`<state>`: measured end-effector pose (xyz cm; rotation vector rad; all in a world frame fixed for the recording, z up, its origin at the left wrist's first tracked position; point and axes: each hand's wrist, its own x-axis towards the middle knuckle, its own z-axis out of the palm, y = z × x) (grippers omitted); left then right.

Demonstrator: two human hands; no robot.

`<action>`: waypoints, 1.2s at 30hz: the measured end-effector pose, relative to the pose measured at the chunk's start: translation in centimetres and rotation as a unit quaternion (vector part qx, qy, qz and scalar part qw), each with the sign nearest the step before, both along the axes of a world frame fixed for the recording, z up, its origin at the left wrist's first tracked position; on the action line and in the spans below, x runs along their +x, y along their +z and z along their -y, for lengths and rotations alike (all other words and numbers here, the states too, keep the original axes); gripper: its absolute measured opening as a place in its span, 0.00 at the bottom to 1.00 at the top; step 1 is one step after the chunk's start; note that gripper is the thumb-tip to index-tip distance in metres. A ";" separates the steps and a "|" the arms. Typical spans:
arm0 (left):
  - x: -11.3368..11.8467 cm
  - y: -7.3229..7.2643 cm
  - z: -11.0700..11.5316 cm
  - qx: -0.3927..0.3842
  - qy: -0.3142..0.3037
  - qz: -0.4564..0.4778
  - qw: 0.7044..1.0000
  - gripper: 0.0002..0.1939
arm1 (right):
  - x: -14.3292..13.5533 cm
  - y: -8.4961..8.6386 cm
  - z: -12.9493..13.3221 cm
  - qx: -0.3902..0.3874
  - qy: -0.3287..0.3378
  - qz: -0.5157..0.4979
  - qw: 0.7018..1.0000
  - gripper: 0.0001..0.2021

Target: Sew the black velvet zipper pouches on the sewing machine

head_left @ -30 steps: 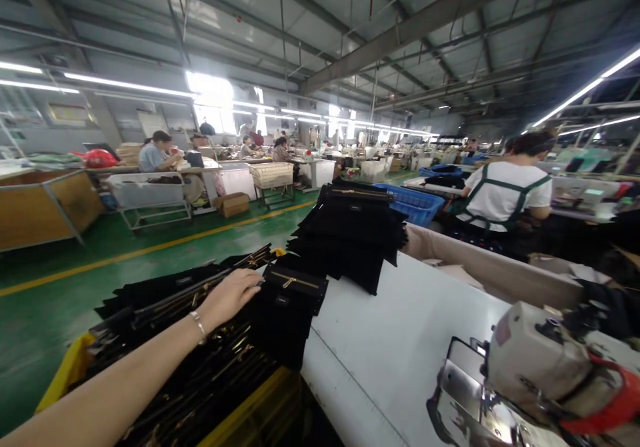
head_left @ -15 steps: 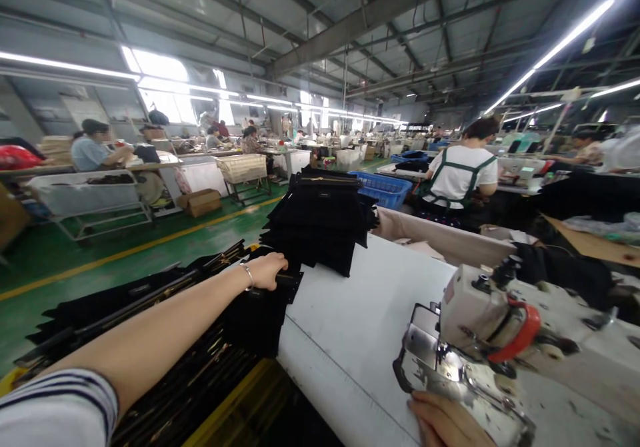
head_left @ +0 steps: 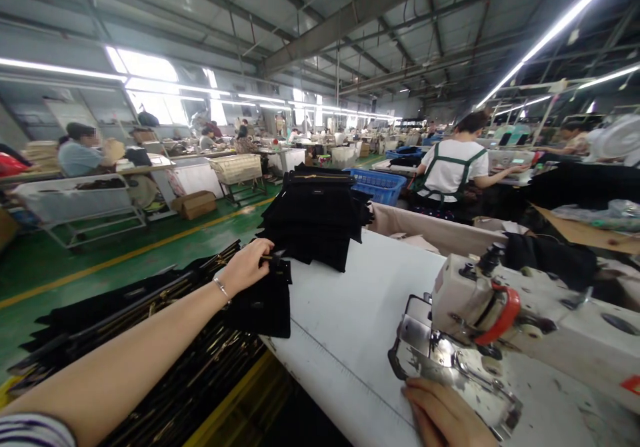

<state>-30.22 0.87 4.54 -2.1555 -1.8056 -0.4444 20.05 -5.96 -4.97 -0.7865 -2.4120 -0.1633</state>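
My left hand (head_left: 249, 266) is closed on the top edge of a black fabric piece (head_left: 263, 307), which seems to have a zipper along that edge. The piece hangs over the left edge of the white work table (head_left: 325, 314). Below and left of it, many black pieces with brass-coloured zippers (head_left: 200, 360) stand packed in a yellow crate (head_left: 240, 394). A tall stack of black pieces (head_left: 317, 210) lies beyond my left hand. My right hand (head_left: 445, 410) lies with fingers extended at the front of a sewing machine (head_left: 450, 347), partly cut off by the frame.
A beige fabric-lined bin (head_left: 435, 224) runs along the table's far side, and a blue basket (head_left: 377, 187) stands behind the stack. A co-worker in a white shirt (head_left: 453, 167) sits beyond, back turned. Green floor (head_left: 200, 234) with a yellow line lies left.
My left hand has moved slightly left with the black piece, whose lower corner now shows over the table edge. My right hand stays by the machine. The view has shifted a little.
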 end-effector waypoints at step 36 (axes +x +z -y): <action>19.5 7.8 12.2 -0.393 -0.167 0.483 0.764 0.20 | -7.0 12.2 3.0 -0.339 -0.043 -0.385 0.857 0.10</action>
